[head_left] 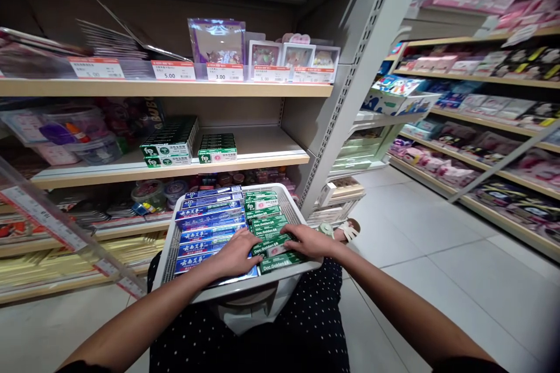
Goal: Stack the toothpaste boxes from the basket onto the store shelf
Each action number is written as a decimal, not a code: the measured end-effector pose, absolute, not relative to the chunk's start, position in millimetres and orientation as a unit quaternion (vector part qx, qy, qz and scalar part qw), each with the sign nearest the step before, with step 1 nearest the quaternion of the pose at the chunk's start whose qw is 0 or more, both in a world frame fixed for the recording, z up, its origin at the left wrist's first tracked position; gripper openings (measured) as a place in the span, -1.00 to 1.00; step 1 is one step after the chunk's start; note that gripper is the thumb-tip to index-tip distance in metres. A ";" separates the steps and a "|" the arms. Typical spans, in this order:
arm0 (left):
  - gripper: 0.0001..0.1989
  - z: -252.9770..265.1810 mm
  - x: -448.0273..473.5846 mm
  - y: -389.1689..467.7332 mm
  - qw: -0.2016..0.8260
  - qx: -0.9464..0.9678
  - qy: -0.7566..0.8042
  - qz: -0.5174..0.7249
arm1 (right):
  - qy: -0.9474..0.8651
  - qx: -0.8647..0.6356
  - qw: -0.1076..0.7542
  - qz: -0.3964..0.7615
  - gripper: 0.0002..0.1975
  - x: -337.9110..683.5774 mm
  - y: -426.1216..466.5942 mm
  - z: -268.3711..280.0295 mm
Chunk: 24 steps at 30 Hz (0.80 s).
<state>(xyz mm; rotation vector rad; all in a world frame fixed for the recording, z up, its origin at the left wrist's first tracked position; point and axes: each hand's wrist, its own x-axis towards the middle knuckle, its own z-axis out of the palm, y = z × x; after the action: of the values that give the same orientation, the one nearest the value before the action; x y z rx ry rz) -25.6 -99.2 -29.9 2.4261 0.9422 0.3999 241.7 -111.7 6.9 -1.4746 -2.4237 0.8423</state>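
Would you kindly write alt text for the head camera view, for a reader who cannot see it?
A person's left hand and right hand touch green boxes in a pale basket, beside rows of blue boxes. Ahead, a store shelf holds two groups of green-and-white packs; to the right are tiled floor and other stocked shelves.

White plastic basket [286, 205]: rectangular, shallow, slotted walls, loaded with two columns of cartons. Green cartons [269, 224] fill the basket's right side: slim, white "Doc.Golden" lettering, lying on their long sides, stacked in a row from near rim to far rim, a bit uneven; some show a pale panel, middle ones partly covered. Blue cartons [196, 235] fill the basket's left side: larger white characters, pale edges, lying crosswise one behind another, roughly parallel, nearest ones partly covered at their right ends.
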 end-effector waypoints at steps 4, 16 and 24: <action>-0.60 -33.5 -23.1 -93.8 0.289 0.852 0.397 0.181 | -0.780 -0.535 0.149 0.287 -0.68 242.1 -111.5 5.2; -0.61 -39.5 -17.5 -78.8 0.483 0.670 0.443 0.349 | -0.609 -0.583 0.347 0.411 -0.63 240.2 -105.7 -16.4; -0.49 -43.2 -18.4 -72.7 0.543 0.542 0.458 0.449 | -0.564 -0.578 0.424 0.411 -0.66 224.9 -100.1 -28.1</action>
<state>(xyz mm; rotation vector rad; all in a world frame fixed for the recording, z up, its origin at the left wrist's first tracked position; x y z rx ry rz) -18.4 -72.7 -43.2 1.2866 1.0868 1.0652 224.9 -100.1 -28.1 -1.4469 -1.4104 1.0276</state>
